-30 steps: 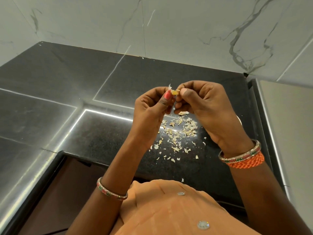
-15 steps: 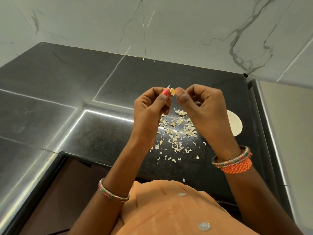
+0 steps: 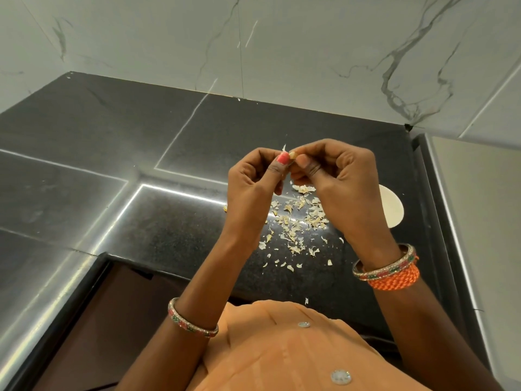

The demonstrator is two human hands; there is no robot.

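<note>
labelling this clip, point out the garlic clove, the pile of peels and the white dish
garlic clove (image 3: 293, 155), head view, on the yellowish tip that shows
pile of peels (image 3: 317, 220), head view, on the dense middle of the scatter
white dish (image 3: 393, 207), head view, on its visible right part

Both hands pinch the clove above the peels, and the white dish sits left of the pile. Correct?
Not quite: the head view shows the white dish right of the peels, partly behind the right hand. The rest holds: left hand and right hand both pinch the clove above the peels.
</note>
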